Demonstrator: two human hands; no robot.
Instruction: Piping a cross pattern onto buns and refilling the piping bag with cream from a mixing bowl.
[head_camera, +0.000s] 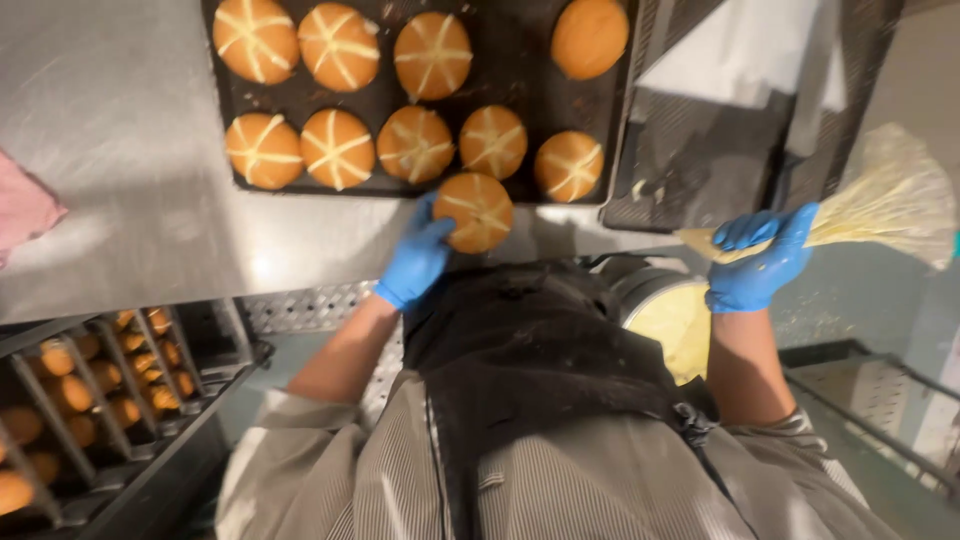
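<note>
Two gloved hands: round bun (476, 211), crinkled piping bag (880, 205).

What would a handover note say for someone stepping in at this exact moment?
Left hand, blue-gloved, holds a piped bun at the near edge of the dark tray.
Right hand, blue-gloved, grips a piping bag of pale cream off to the right.
Done: nine tray buns show piped lines.
Left: one plain bun at the tray's far right.
A container of yellow cream sits below the bag.
</note>
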